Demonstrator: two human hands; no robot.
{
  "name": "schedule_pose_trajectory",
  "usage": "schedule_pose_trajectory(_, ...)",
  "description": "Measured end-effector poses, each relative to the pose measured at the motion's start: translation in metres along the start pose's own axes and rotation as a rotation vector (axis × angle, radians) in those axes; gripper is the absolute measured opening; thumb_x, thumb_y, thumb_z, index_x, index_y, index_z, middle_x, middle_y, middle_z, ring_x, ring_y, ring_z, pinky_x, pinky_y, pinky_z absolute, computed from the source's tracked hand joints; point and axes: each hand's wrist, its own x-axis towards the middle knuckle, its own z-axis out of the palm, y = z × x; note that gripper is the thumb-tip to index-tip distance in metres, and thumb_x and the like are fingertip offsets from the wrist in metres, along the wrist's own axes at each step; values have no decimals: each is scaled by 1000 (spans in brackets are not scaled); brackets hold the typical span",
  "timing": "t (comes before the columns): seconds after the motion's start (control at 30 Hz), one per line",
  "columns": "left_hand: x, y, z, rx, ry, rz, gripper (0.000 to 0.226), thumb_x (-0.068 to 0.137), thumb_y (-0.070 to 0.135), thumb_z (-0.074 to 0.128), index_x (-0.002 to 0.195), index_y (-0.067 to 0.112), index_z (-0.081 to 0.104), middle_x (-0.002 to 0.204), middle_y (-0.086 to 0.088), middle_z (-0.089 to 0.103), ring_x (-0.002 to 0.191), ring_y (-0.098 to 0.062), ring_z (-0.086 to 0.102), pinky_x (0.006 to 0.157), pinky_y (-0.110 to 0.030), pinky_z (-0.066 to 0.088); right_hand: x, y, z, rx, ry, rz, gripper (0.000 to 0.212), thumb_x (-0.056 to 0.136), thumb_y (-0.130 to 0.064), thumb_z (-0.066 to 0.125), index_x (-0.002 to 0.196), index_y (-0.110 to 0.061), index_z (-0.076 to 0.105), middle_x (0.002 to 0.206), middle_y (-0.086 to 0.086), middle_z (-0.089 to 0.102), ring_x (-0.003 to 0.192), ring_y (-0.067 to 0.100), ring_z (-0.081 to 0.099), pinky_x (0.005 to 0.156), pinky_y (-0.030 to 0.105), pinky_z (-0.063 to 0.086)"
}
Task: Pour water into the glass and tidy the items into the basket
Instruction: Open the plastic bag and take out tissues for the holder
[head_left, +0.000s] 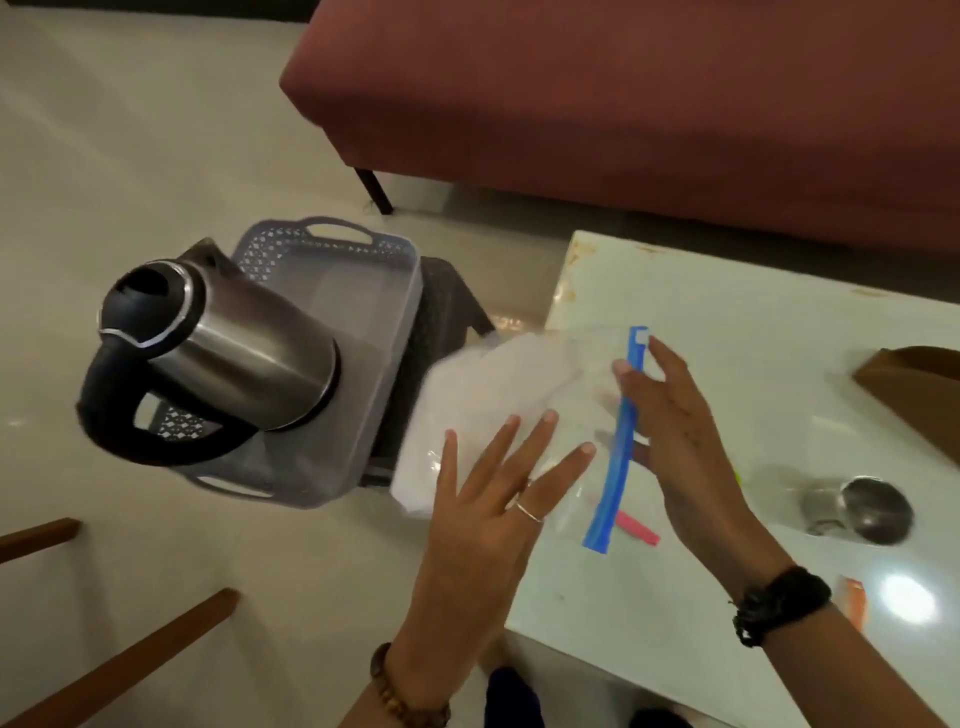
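The counter (727, 597) is a glossy white slab with worn, yellowed spots along its far edge; a ceiling light reflects off it near the right wrist. A clear zip bag (519, 395) with a blue seal strip lies across the counter's left edge, its white contents overhanging toward the floor. The left hand (498, 499) is above the bag with fingers spread apart, gripping nothing; whether it touches the plastic cannot be told. The right hand (675, 431) stands on edge against the blue strip, fingers straight and loosely together, not clamped on anything. A pink item (636, 527) lies under the bag near the strip's lower end. The glass (857, 509) lies on its side on the counter, right of both hands. A brown carton corner (919, 395) sits at the right edge. Left of the counter, the grey basket (332, 249) rests on a dark stool (447, 312), and the steel kettle (223, 343) stands inside the basket. The floor (130, 156) is pale tile. A maroon sofa (623, 104) stands behind, and wooden rails (130, 660) cross the lower left.
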Motion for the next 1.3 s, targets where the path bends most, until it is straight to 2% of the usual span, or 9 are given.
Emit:
schedule_pose_trajectory(0.1,10,46,32,-22,-90,35,40,91,28,50,129,21,38,135,-12,49,127,-35,41,96,-68,32,-6,-14,-42,60,-59,45,48,91,-22,56,135,-24,40,130,3,57,107,20,63,87,38,56)
schedule_pose_trajectory(0.23,16,100,61,-462,-452,-106,55,88,57,35,136,58,9,150,30,9,140,3,8,117,-33,4,-17,-29,-101,-80,-79,-38,41,94,-12,49,133,-25,44,122,0,63,104,18,64,82,36,58)
schedule_pose_trajectory(0.33,20,132,73,-729,-316,-266,52,82,61,43,128,65,20,136,48,22,129,15,26,110,-10,19,-26,-34,-144,-163,-163,-58,43,94,-11,49,134,-24,43,119,-2,65,102,15,65,72,25,58)
schedule_pose_trajectory(0.47,49,155,81,-867,7,-452,43,88,41,52,129,47,41,135,32,42,126,4,40,107,-24,37,-43,-36,-189,-205,-254,-82,35,94,-5,47,124,-23,53,115,-2,67,97,9,67,77,23,57)
schedule_pose_trajectory(0.57,77,164,85,-887,-15,-472,42,89,29,47,126,44,39,138,25,40,131,0,36,103,-13,31,-55,-33,-203,-272,-272,-142,35,93,4,42,115,-19,59,111,-3,67,96,4,66,79,16,53)
schedule_pose_trajectory(0.77,94,172,105,-941,-28,-466,23,83,6,60,80,27,67,74,23,71,78,7,64,71,0,41,-62,-26,-216,-400,-201,-213,14,90,-23,56,100,-30,62,88,-21,67,84,-5,61,76,5,43)
schedule_pose_trajectory(0.93,89,173,113,-951,-1,-415,7,75,18,66,75,25,68,70,16,71,71,2,65,68,-6,46,-60,-29,-209,-344,17,-271,23,84,-42,59,85,-19,65,73,-1,70,72,13,66,75,42,54)
schedule_pose_trajectory(1.17,91,167,119,-897,27,-446,21,84,5,59,74,22,66,68,14,68,71,3,61,70,-5,44,-59,-25,-211,-542,62,-406,22,89,-44,52,80,-24,53,71,-17,61,69,-4,58,65,24,44)
schedule_pose_trajectory(1.3,101,150,117,-969,208,-600,21,86,8,58,74,24,64,71,9,63,67,4,58,69,-4,44,-75,-4,-234,-631,69,-342,18,88,-44,50,83,-27,53,83,-10,65,80,5,61,74,32,53)
